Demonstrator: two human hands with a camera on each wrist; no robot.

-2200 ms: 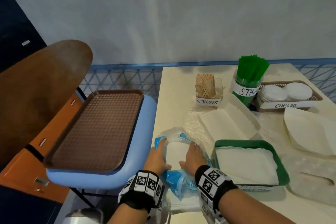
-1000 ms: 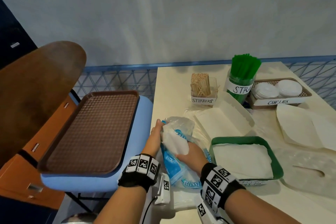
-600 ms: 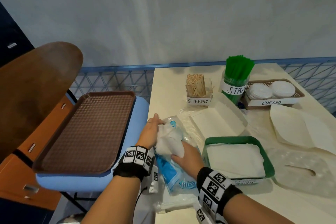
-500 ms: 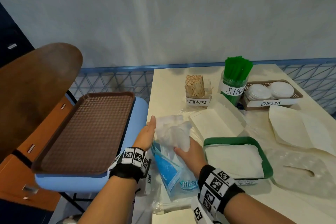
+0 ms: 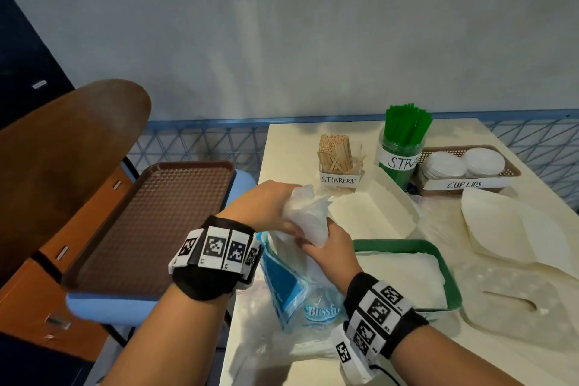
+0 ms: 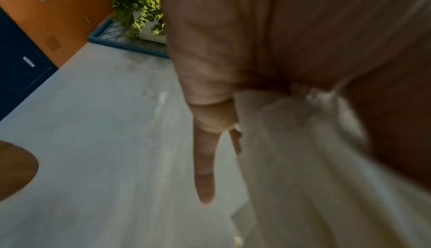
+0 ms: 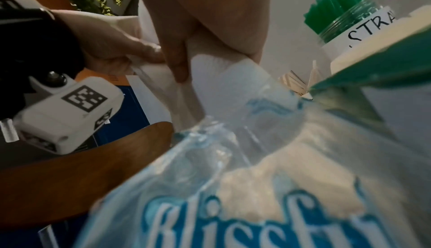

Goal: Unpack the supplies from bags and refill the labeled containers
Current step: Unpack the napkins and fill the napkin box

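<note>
A stack of white napkins (image 5: 308, 218) sticks up out of a blue and clear plastic bag (image 5: 289, 283) printed "Blissful", at the table's left front. My left hand (image 5: 282, 204) grips the top of the stack from the left, and in the left wrist view one finger (image 6: 205, 169) lies straight beside the napkins (image 6: 303, 160). My right hand (image 5: 326, 240) grips the stack lower down at the bag's mouth; its thumb (image 7: 175, 49) presses on the napkins (image 7: 233, 80) above the bag (image 7: 233, 196). To the right is a green tray (image 5: 391, 243) holding flat napkins.
Along the back stand a stirrers box (image 5: 340, 163), a jar of green straws (image 5: 401, 147) and a cup lids basket (image 5: 466, 166). Cream paper bags (image 5: 376, 213) (image 5: 517, 229) and a clear plastic bag (image 5: 513, 304) lie on the table. Left of it, a brown tray (image 5: 150, 229) rests on a blue chair.
The bag lay flat under both hands; it has since been tipped upright. The napkin stack has been drawn further out of it, with my left hand moving up onto its top.
</note>
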